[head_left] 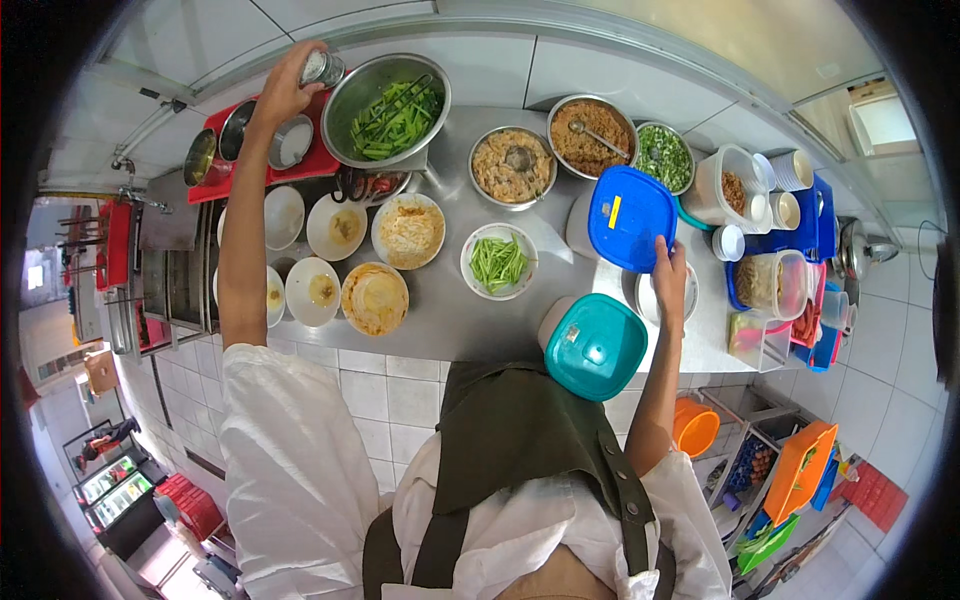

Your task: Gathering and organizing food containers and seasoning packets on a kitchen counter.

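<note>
At the far left of the counter, my left hand [289, 86] holds a small glass jar [324, 69] with white contents, tilted beside a steel bowl of chopped green vegetables [394, 124]. Tongs lie in that bowl. Below my left hand is a smaller bowl of white granules [291, 141]. My right hand [670, 277] has its fingers on the near right corner of a blue plastic lid [630, 217], which sits over a pale container [580, 225]. Nearer my apron stands another container with a teal lid [598, 346]. A white bowl of green strips [499, 262] rests mid-counter.
Several used-looking bowls [375, 298] with sauce line the left front. Toward the back are steel bowls of cooked topping [512, 166], brown mince [589, 135] and chopped greens [661, 157]. Plastic tubs [772, 281] crowd the right end. A red tray [307, 171] is at back left.
</note>
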Demonstrator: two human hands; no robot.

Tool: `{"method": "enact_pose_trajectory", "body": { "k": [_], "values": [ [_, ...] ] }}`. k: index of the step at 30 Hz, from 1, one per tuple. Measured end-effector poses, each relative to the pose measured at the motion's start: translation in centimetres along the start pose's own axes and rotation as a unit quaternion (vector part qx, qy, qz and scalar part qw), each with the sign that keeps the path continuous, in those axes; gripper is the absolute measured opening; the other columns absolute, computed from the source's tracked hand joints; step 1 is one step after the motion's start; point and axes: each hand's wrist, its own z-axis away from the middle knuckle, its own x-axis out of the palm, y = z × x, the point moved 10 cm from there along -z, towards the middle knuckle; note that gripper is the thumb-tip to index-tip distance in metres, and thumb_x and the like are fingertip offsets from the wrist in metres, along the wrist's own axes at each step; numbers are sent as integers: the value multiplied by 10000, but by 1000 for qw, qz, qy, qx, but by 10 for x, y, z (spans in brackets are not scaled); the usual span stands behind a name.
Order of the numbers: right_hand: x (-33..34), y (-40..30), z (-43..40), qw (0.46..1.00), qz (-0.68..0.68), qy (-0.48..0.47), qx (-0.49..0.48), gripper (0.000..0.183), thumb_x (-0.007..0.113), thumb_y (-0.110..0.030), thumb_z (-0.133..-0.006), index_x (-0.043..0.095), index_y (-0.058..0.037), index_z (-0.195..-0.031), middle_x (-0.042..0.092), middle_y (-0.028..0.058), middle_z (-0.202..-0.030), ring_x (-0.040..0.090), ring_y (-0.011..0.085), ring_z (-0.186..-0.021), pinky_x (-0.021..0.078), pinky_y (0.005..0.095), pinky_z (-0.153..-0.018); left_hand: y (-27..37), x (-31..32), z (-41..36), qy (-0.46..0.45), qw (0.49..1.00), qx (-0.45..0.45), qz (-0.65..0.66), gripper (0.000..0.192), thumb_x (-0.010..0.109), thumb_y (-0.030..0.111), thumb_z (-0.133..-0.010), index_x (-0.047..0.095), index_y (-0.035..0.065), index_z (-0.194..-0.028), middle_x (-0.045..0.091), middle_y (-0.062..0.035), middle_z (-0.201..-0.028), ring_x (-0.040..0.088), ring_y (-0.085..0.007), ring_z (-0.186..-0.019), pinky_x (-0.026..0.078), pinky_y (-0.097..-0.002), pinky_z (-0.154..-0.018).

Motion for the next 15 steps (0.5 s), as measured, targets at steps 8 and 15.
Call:
{"method": "enact_pose_trajectory", "body": {
  "k": [8, 15],
  "values": [
    [11, -29, -7, 991, 61, -60, -100, 350, 550, -301, -1003, 584, 47, -1001, 667, 155, -885, 639, 226, -719, 503, 338, -673, -40, 27, 6, -74, 997, 7, -5, 660, 750, -116, -657, 533, 95, -1243, 580, -138, -1298, 500, -360, -1264, 451, -429, -1020],
    [-94, -51, 42, 993, -97, -1, -65, 223, 552, -240, -1013, 583, -29, -949, 527, -17, -751, 445, 54, -677, 356, 234, -570, -50, 63, 1, -56, 993, 57, -84, 658, 741, -50, -677, 543, 98, -1286, 593, -130, -1295, 527, -357, -1219, 439, -446, -1022]
  ]
}}
